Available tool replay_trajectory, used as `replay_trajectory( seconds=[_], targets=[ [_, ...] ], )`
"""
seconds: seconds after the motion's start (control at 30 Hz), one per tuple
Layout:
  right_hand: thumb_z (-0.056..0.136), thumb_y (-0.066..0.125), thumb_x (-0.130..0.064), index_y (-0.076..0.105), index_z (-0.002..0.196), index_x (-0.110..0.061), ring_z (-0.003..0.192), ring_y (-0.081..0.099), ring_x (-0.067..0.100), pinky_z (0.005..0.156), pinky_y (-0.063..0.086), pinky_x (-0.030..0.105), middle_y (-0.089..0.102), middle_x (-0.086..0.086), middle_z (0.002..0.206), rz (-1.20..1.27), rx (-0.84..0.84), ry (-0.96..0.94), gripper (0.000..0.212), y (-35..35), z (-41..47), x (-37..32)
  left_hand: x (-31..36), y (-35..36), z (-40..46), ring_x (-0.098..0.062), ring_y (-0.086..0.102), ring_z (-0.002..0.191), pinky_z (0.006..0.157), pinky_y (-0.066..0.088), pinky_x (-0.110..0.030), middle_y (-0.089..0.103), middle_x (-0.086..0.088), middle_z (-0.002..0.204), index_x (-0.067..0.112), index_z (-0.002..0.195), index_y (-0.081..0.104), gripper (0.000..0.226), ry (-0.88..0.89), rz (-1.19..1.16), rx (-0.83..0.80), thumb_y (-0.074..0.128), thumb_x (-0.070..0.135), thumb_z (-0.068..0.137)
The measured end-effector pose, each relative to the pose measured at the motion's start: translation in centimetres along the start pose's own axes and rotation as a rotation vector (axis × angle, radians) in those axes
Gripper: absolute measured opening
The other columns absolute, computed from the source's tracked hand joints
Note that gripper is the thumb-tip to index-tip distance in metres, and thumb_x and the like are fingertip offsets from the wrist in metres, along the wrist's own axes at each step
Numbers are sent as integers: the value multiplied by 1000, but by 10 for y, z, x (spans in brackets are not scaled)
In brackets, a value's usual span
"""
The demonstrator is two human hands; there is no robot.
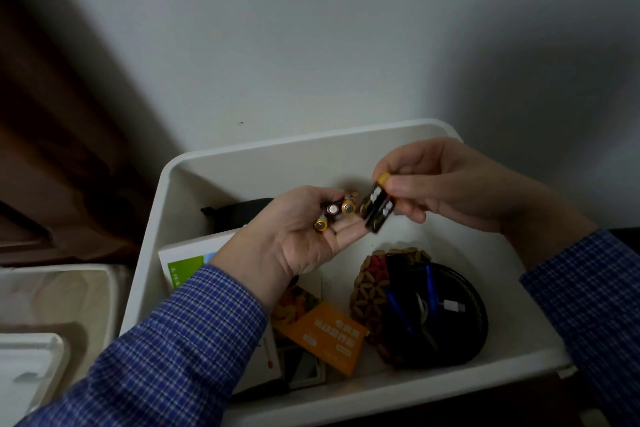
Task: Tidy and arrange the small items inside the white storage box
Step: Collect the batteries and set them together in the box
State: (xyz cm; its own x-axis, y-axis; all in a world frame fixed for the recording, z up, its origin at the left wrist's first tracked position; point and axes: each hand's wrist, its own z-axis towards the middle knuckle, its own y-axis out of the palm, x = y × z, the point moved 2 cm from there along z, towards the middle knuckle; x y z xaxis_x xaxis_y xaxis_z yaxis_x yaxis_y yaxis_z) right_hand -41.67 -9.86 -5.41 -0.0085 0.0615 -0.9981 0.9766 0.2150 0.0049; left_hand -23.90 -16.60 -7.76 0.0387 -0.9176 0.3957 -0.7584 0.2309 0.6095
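Note:
The white storage box stands against the wall. Over it my left hand lies palm up, fingers curled round three batteries whose metal ends face me. My right hand pinches a black pair of batteries with yellow caps just right of the left palm, touching its fingertips. Inside the box lie a round black tray with a woven mat and blue cables, an orange packet, a green-and-white card and a dark pouch.
A second pale bin with a white lid piece stands left of the box. Dark wooden furniture fills the left side. A white wall rises behind the box.

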Motion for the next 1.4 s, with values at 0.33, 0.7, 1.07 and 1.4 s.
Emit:
replay_trajectory(
  seconds=[0.33, 0.7, 1.07, 1.4],
  targets=[
    [83, 72, -20, 70, 94, -23, 62, 73, 24, 58, 62, 35, 72, 5, 75, -460, 66, -46, 11, 24, 9, 1, -2, -4, 2, -35, 74, 90, 85, 55, -58, 71, -18, 106, 0, 117, 64, 34, -19, 165, 51, 36, 14, 104],
    [84, 73, -17, 72, 109, -30, 69, 65, 7, 60, 49, 13, 64, -18, 77, -877, 171, -186, 29, 36, 10, -8, -7, -5, 7, -29, 73, 74, 76, 58, -51, 73, -19, 90, -4, 87, 73, 42, 49, 176, 72, 38, 10, 104],
    [84, 80, -34, 77, 112, -25, 84, 62, 3, 75, 45, 17, 67, -11, 92, -942, 176, -231, 29, 42, 13, -10, -7, -1, 4, -30, 74, 82, 79, 58, -51, 74, -21, 97, -4, 89, 75, 41, 82, 156, 21, 39, 11, 105],
    [88, 66, -40, 77, 94, -32, 70, 73, 20, 62, 60, 26, 77, 0, 82, -437, 310, -103, 14, 26, 12, -4, 2, 8, -7, -38, 70, 101, 78, 58, -54, 68, -26, 116, -8, 127, 57, 40, 132, 19, 6, 41, 23, 107]
  ],
)
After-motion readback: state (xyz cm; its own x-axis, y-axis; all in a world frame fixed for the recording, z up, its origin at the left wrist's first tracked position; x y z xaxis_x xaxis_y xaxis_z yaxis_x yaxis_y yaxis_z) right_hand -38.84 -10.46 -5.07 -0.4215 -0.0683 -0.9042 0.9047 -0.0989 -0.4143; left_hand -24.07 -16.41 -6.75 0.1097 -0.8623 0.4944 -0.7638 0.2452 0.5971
